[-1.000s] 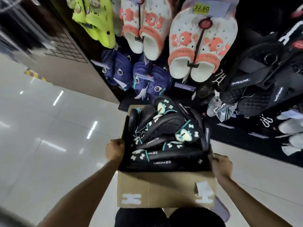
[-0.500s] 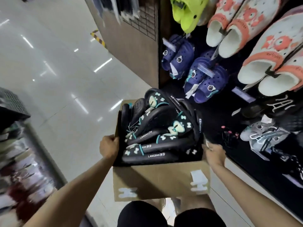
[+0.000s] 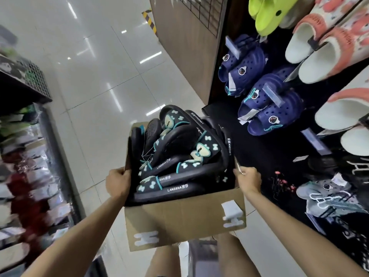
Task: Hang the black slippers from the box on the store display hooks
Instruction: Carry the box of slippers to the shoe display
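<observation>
A brown cardboard box (image 3: 179,220) is held up in front of me, packed with several black slippers (image 3: 175,156) trimmed in teal with white bows and LANGSHA lettering. My left hand (image 3: 117,181) grips the box's left rim. My right hand (image 3: 248,178) grips the right rim. The black display wall (image 3: 259,156) with its hooks stands close on the right; the hooks themselves are hidden behind hanging shoes.
Navy clogs (image 3: 267,100), neon green clogs (image 3: 267,13) and white-and-orange slippers (image 3: 323,48) hang on the display at right. Grey shoes (image 3: 327,196) hang lower right. A shelf rack (image 3: 24,136) of goods stands at left. Glossy white floor tiles (image 3: 99,72) stretch ahead.
The view has swung left and tilted, so the display now lies to the right and a shelf rack appears at left. Both hands keep the same hold on the box.
</observation>
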Demonstrator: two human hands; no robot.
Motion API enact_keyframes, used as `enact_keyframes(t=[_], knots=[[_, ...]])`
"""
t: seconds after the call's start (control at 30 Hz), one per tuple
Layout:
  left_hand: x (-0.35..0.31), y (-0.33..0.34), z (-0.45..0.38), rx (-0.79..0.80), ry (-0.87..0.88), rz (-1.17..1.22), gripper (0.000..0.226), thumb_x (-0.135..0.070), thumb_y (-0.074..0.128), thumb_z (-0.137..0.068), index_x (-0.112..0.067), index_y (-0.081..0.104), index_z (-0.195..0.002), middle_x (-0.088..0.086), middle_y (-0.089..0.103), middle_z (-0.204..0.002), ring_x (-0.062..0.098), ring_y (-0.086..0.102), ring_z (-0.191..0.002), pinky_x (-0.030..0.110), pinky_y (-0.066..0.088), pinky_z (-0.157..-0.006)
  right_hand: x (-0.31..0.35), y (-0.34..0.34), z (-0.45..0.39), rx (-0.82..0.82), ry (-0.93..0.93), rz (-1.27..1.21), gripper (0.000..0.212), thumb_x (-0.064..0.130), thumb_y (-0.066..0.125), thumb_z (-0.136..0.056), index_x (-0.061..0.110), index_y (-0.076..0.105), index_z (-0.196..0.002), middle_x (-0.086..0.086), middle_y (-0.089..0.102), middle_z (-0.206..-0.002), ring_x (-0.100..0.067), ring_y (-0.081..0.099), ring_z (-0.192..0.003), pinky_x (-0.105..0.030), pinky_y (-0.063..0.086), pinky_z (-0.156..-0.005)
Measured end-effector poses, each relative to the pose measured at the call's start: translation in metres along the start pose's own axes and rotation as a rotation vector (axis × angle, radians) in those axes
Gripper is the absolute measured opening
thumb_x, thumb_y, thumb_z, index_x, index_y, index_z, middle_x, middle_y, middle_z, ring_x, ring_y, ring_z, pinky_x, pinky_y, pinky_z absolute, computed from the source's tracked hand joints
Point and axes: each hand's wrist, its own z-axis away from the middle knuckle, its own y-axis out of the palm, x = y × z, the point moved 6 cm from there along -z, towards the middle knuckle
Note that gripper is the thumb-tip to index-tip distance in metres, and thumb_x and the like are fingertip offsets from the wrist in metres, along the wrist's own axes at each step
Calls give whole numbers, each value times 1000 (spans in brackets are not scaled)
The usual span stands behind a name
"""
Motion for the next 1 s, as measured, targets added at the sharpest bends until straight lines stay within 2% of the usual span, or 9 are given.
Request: enact_keyframes(t=[0.07, 0.2, 0.3, 0.47, 0.57, 0.67, 0.83, 0.9, 1.0], knots=[[-3, 20, 5, -8, 0, 3, 32, -30, 53, -73, -5, 51, -54, 12, 42, -47, 34, 42, -52, 31, 30, -46, -11, -4, -18, -1, -11, 7, 44, 17, 69, -89, 9, 43, -54, -3, 34, -48, -24, 38, -53, -30, 26, -47], [-7, 66, 6, -15, 6, 21, 35, -37, 50, -67, -3, 50, -55, 10, 37, -46, 33, 39, -51, 30, 31, -46, -42, -5, -44, -45, 17, -2, 46, 18, 68, -89, 8, 44, -52, -2, 37, -46, -22, 38, -49, -30, 28, -48], [-8, 100, 6, 7, 17, 16, 35, -36, 49, -68, -4, 48, -54, 9, 36, -45, 32, 36, -50, 30, 30, -45, -76, 5, -60, -68, 65, -12, 38, 19, 69, -90, 1, 54, -59, -3, 40, -47, -24, 43, -52, -31, 31, -56], [3, 166, -15, 25, 76, 13, 36, -35, 51, -72, -6, 43, -52, 6, 30, -44, 29, 29, -49, 31, 29, -45, -127, 45, -85, -84, 113, -72, 23, 19, 70, -91, 6, 69, -73, 1, 48, -54, -25, 51, -65, -29, 35, -67], [17, 214, -34, 42, 122, 15, 37, -24, 59, -81, -5, 45, -53, 5, 32, -43, 28, 32, -48, 31, 29, -45, -154, 72, -102, -116, 122, -171, 15, 15, 70, -91, 2, 77, -93, -16, 71, -75, -30, 64, -76, -30, 39, -66], [32, 259, -52, 27, 152, 14, 34, -25, 56, -80, -2, 47, -57, 7, 31, -45, 28, 31, -49, 31, 32, -46, -179, 104, -125, -156, 114, -198, 18, 13, 70, -91, -3, 75, -97, -24, 74, -90, -39, 68, -88, -37, 47, -74], [60, 328, -75, -3, 151, 28, 31, -17, 60, -84, -4, 50, -58, 6, 34, -44, 24, 32, -46, 30, 33, -48, -223, 162, -167, -174, 115, -254, 20, 13, 68, -93, 1, 75, -107, -19, 74, -104, -38, 67, -100, -37, 48, -84], [69, 351, -84, -11, 172, 37, 32, -19, 60, -85, -6, 51, -57, 6, 36, -44, 25, 35, -46, 29, 33, -48, -242, 185, -183, -172, 115, -277, 17, 12, 68, -92, 1, 76, -102, -15, 76, -99, -36, 68, -95, -35, 47, -79], [86, 384, -96, -34, 185, 71, 34, -25, 60, -88, -10, 56, -59, 7, 45, -46, 27, 42, -48, 28, 33, -47, -270, 219, -211, -136, 94, -268, 15, 13, 68, -92, 12, 73, -78, 2, 63, -61, -23, 61, -68, -33, 39, -62]])
